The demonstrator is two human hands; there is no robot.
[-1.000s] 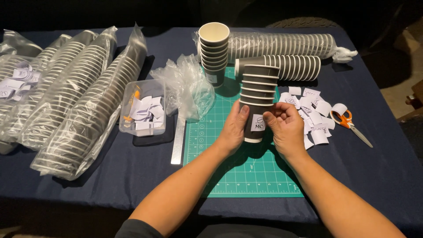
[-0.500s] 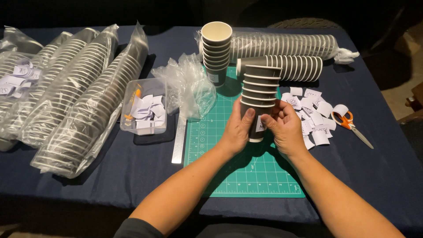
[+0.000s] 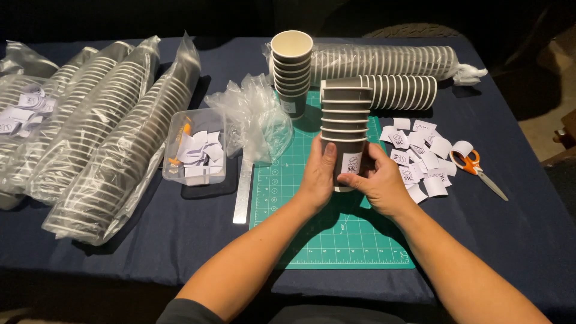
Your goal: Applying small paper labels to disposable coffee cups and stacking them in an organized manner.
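Both hands grip one upright stack of dark paper cups [image 3: 345, 129] above the green cutting mat [image 3: 327, 231]. The left hand [image 3: 320, 177] wraps its fingers around the bottom cup from the left side, thumb pressed on the front wall. The right hand [image 3: 379, 183] closes on the same cup from the right, its thumb touching the edge of a white label [image 3: 351, 163] stuck on the cup's front. A second upright stack of cups [image 3: 291, 69] stands at the far end of the mat, top cup open and showing a white interior. Behind it lie two sleeves of nested cups on their sides: one bare row [image 3: 396, 91] and one longer row in clear wrap [image 3: 390, 60]. Loose white labels [image 3: 423, 159] are scattered on the bench to the right of the mat, near orange-handled scissors [image 3: 474, 165]. A clear plastic tub [image 3: 195, 155] left of the mat holds more cut labels and an orange item that cannot be identified. Crumpled clear wrap [image 3: 255, 117] sits between tub and mat, with a metal ruler [image 3: 243, 192] along the mat's left edge. Several bagged sleeves of cups [image 3: 114, 132] lie at the left of the bench [image 3: 516, 228].
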